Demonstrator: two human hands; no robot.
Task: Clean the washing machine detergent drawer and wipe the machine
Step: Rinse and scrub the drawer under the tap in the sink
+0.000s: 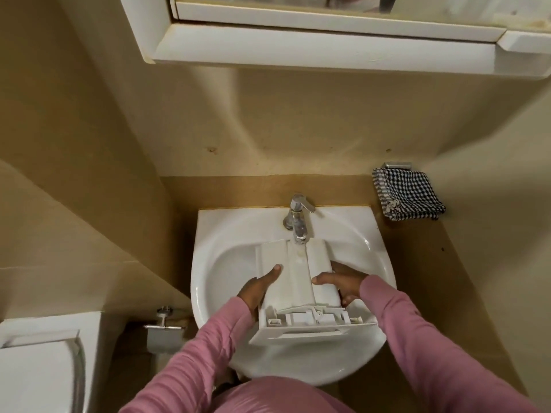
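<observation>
Your left hand grips the left edge of the detergent drawer, thumb laid across its top face and fingers curled under the side. Your right hand holds the opposite edge the same way, thumb pointing inward over the top and the other fingers wrapped around the right wall. Both pink sleeves reach in from the bottom of the view. Between your hands the white drawer is held above the bowl of the sink, lengthwise, with its wide front panel nearest you and its far end right under the spout of the chrome tap. Whether water is running from the spout cannot be told. The sink stands against a tan wall. To its right, a blue-and-white checked cloth hangs folded from a small metal holder on the wall. Above, the underside of a white mirror cabinet fills the top of the view. Down at your left sit a metal toilet-roll holder and, in the corner, a white toilet.
</observation>
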